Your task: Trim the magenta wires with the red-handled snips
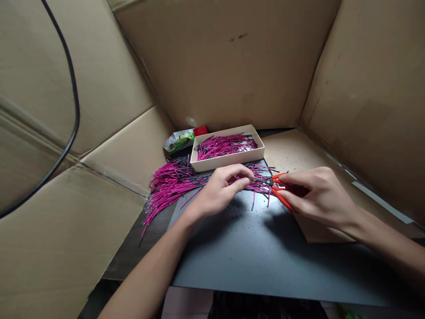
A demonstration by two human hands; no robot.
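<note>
My right hand [317, 195] is wrapped round the red handles of a pair of wire snips [270, 182], whose dark jaws point left. The snips' tips meet the fingertips of my left hand [222, 188]. Thumb and forefinger of that hand are pinched together, and what sits between them is too small to make out. Cut pink wires with black ends [175, 186] lie heaped left of my left hand. More such wires spread behind and under both hands. A cream open box [229, 162] behind my left hand holds many similar wires [221, 147].
Tall cardboard walls [226, 66] close in the back and sides. A flat cardboard sheet [292, 150] lies at right on the dark grey work surface [226, 257]. Behind the heap is a printed packet [179, 141]. A black cable [75, 102] hangs at left.
</note>
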